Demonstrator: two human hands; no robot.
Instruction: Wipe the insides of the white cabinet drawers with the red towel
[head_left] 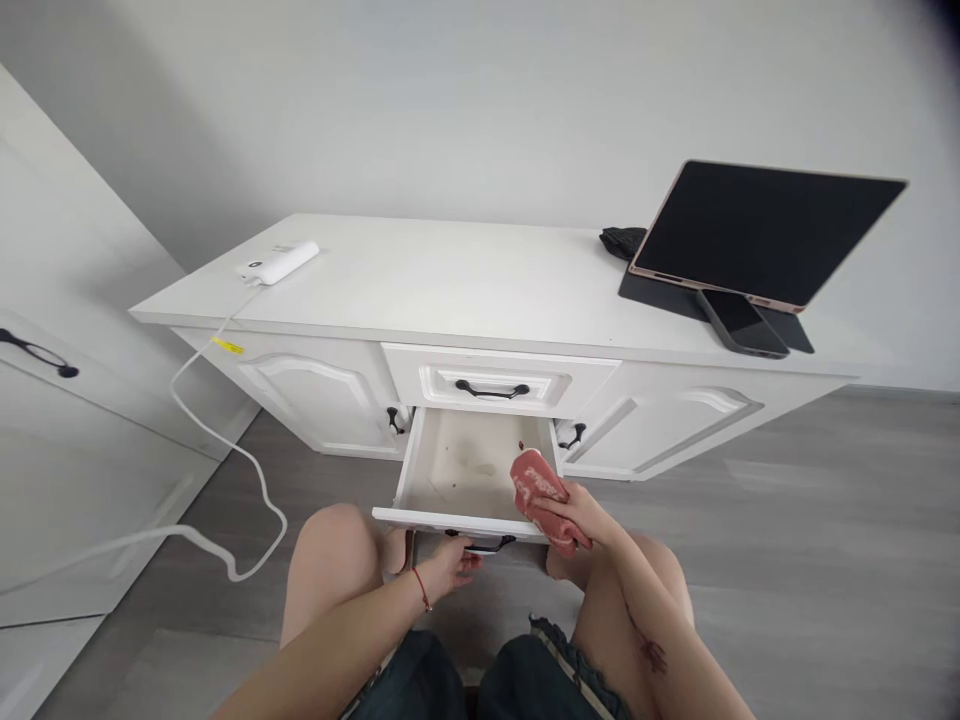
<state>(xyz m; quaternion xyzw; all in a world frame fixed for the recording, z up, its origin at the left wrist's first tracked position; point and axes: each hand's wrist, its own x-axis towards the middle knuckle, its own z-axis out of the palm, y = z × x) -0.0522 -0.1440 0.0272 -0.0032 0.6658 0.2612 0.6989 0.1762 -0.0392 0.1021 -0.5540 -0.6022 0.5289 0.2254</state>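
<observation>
A lower drawer (pixel 465 462) is pulled out of the white cabinet, with dark specks and a greyish stain on its pale bottom. My left hand (pixel 448 567) is at the left end of the black drawer handle (pixel 491 545), its fingers curled under it and partly hidden. In my right hand (pixel 585 513) is a folded red cloth (pixel 536 482) with whitish patches. That hand is over the drawer's front right corner, and part of the cloth hangs past the front panel. A small dark red bit (pixel 521 445) lies near the drawer's right wall.
Above is a closed drawer (pixel 501 382), with cabinet doors on both sides. On the white top (pixel 450 280) stand a tablet (pixel 765 230), a phone (pixel 742 322), a black bundle (pixel 622 241) and a white power strip (pixel 279 263). Its cord (pixel 255 470) hangs to the left. My knees flank the drawer.
</observation>
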